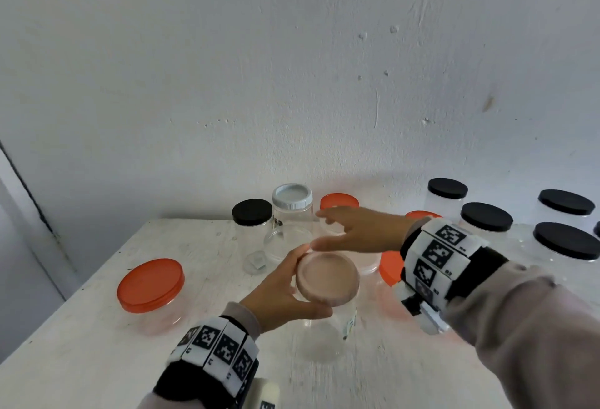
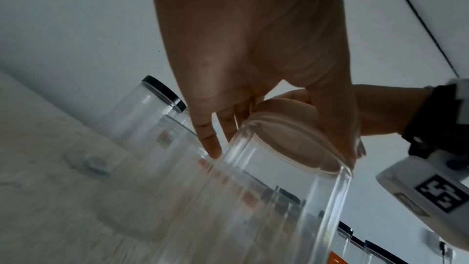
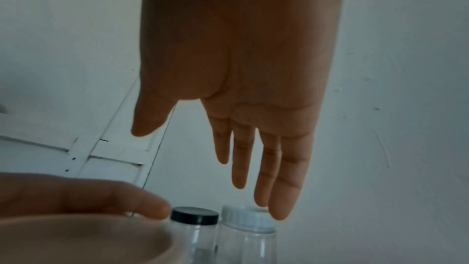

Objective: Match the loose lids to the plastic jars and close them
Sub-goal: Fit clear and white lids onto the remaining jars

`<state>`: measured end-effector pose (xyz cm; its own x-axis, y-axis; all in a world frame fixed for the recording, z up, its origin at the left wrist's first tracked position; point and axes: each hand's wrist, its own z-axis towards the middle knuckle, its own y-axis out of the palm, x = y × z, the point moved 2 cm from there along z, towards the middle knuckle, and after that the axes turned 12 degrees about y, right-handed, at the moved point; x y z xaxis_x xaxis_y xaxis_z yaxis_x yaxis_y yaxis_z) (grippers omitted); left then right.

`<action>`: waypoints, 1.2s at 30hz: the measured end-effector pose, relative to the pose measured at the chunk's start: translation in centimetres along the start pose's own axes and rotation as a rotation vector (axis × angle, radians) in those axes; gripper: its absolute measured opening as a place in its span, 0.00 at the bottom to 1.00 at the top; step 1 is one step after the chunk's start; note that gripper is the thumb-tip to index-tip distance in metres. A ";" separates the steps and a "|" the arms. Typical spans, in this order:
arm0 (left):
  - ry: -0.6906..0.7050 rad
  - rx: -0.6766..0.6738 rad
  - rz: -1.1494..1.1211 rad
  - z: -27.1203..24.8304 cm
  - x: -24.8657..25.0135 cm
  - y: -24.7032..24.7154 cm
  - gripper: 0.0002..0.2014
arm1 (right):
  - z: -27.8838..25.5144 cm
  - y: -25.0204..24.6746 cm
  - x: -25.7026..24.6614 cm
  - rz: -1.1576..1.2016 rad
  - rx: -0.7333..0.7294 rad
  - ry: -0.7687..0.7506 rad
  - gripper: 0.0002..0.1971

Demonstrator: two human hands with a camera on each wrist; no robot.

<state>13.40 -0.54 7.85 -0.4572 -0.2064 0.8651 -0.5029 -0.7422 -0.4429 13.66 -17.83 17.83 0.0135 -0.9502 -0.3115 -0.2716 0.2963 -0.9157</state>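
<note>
Grip, left hand: our left hand (image 1: 279, 291) curls its thumb and fingers around the rim of a clear lid (image 1: 328, 279) sitting on the mouth of a clear plastic jar (image 1: 324, 337), which stands upright on the white table (image 1: 97, 343) directly in front of us.
Grip, right hand: our right hand (image 1: 357, 230) holds nothing; its fingers (image 3: 266, 168) are straight and spread, stretched forward above the lid toward the jars at the back.
Lid seating: the left wrist view shows the lid over the jar's mouth, but we cannot tell whether it is screwed down or only resting.
Nearby, left: an orange-lidded jar (image 1: 151, 288) stands closed, apart from our hands.
Nearby, behind: a black-lidded jar (image 1: 252, 213), a white-lidded jar (image 1: 292, 200) and another orange-lidded one (image 1: 339, 202) stand in a row by the wall.
Open jar: just before that row we see a clear jar (image 1: 287, 243) that seems to have no lid.
Loose lid: an orange lid (image 1: 391, 267) lies partly hidden under our right wrist.
Far right: four black-lidded jars (image 1: 487, 223) stand closed in a group.
Progress: we judge most jars already closed; the jar in hand, the open clear jar and the orange lid remain.
</note>
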 end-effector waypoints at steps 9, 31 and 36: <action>0.003 -0.001 0.024 -1.0 0.8 -2.7 0.52 | 6.5 -3.9 -1.2 -0.192 0.094 0.030 0.34; -0.148 0.558 0.219 1.0 -3.0 -32.4 0.49 | 21.8 -4.6 -6.1 -0.780 -0.288 0.072 0.55; -0.345 0.591 0.295 3.7 -7.4 -34.5 0.43 | 25.1 -6.4 -7.9 -0.688 -0.147 0.127 0.46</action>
<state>36.83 24.27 17.65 -0.2067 -0.5667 0.7976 0.1283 -0.8238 -0.5522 39.42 -9.81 19.73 0.1189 -0.9236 0.3645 -0.3684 -0.3820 -0.8476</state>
